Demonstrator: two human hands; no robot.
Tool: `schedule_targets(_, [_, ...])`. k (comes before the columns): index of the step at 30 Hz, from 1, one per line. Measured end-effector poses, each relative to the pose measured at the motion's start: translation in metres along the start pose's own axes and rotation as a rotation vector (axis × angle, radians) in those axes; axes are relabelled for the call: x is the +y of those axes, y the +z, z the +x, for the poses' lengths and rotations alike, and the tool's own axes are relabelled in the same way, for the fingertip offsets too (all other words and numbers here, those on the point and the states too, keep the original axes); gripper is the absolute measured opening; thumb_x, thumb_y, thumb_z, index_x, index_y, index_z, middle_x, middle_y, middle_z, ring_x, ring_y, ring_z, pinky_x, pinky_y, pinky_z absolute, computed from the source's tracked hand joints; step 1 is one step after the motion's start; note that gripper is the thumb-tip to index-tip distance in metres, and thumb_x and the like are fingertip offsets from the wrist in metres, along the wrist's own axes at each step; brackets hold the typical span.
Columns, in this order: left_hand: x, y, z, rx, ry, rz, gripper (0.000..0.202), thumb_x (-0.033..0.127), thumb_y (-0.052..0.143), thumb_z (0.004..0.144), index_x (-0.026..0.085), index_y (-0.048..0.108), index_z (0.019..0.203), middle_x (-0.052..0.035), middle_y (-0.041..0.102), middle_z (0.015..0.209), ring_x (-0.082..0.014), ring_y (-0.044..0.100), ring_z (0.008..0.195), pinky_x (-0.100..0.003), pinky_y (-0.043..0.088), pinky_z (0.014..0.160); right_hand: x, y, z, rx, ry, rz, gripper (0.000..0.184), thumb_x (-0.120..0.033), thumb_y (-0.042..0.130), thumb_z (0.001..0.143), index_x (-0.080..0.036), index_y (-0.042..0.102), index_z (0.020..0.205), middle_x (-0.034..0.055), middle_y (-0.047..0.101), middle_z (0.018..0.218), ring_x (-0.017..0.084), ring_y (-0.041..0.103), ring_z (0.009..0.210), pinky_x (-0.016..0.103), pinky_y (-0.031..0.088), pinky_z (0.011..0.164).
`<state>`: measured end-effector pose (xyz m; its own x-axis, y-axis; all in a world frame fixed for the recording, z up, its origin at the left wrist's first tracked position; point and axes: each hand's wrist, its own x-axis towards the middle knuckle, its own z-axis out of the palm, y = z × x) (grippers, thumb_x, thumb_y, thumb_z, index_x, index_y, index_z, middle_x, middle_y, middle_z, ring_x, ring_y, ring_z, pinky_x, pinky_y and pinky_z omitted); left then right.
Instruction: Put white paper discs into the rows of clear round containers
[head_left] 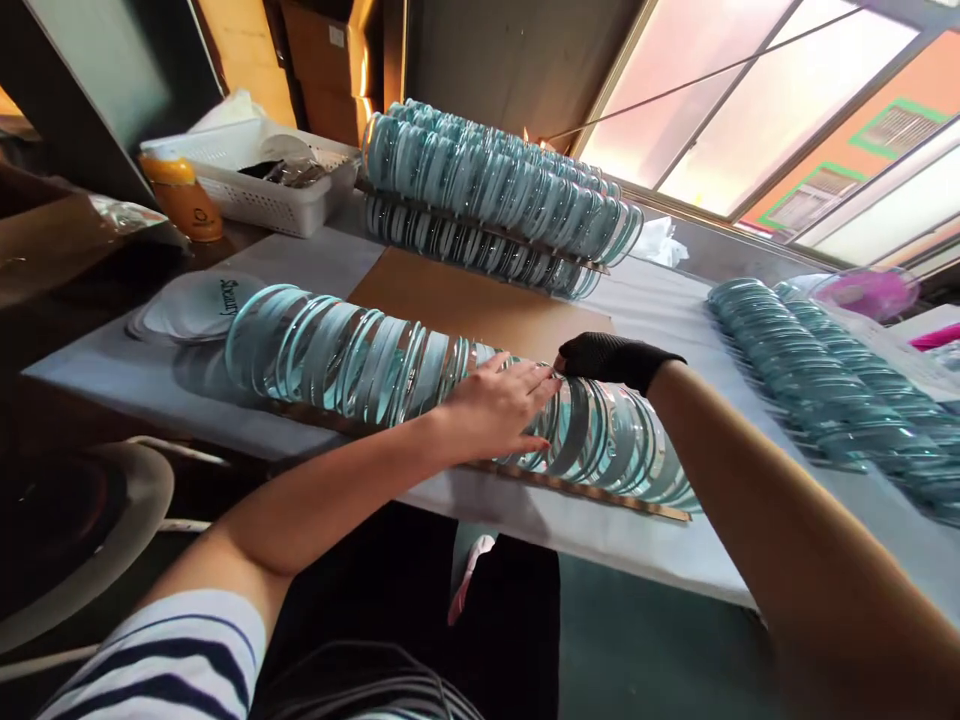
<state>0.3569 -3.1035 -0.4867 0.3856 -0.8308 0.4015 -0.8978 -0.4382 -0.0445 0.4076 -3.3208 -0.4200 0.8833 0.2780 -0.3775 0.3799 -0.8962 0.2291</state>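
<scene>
A long row of round clear glass discs stands on edge on a wooden strip near the table's front. My bare left hand lies on top of the row near its middle, fingers stretched out over the discs. My right hand, in a black mesh glove, rests on the row just beyond it, fingers closed in a pinch at a disc's rim. Their fingertips almost meet.
Two stacked rows of discs lie at the back, more rows at the right. A white basket and an orange bottle stand at the back left, a white pad stack nearer. A brown cardboard sheet covers the middle.
</scene>
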Motion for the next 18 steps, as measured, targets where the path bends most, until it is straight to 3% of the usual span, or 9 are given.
schedule_targets(3, [-0.001,-0.002,0.0,-0.006,0.006,0.011,0.076,0.061,0.05,0.092,0.012,0.038,0.15,-0.0131,0.046,0.153,-0.0266,0.042,0.14,-0.049,0.028,0.118,-0.004,-0.008,0.014,-0.124,0.073,-0.065,0.028,-0.016,0.057,0.081,-0.013,0.076,0.101,0.0093,0.075,0.095,0.019,0.066,0.08,0.026,0.044,0.067])
schedule_targets(9, [0.001,-0.003,0.001,-0.028,0.002,0.017,0.075,0.061,0.044,0.094,0.013,0.037,0.151,-0.0125,0.043,0.155,-0.0259,0.038,0.143,-0.047,0.024,0.119,-0.007,-0.016,0.006,-0.234,0.097,-0.11,0.031,-0.017,0.057,0.082,-0.014,0.076,0.107,0.0108,0.074,0.102,0.021,0.068,0.085,0.029,0.048,0.073])
schedule_targets(13, [0.001,-0.003,0.0,-0.031,-0.002,0.014,0.075,0.06,0.045,0.094,0.013,0.036,0.151,-0.013,0.043,0.155,-0.0256,0.039,0.142,-0.045,0.023,0.12,-0.009,-0.013,0.004,-0.152,0.144,-0.185,0.032,-0.025,0.056,0.085,-0.011,0.075,0.107,0.0178,0.072,0.102,0.028,0.068,0.09,0.035,0.048,0.074])
schedule_targets(18, [-0.001,-0.002,0.002,-0.066,-0.02,-0.004,0.074,0.06,0.046,0.093,0.013,0.038,0.15,-0.0134,0.044,0.154,-0.0273,0.04,0.141,-0.047,0.023,0.12,-0.028,-0.007,-0.027,0.051,0.209,-0.177,0.031,-0.025,0.048,0.09,-0.014,0.071,0.107,0.0155,0.071,0.104,0.028,0.067,0.096,0.033,0.046,0.074])
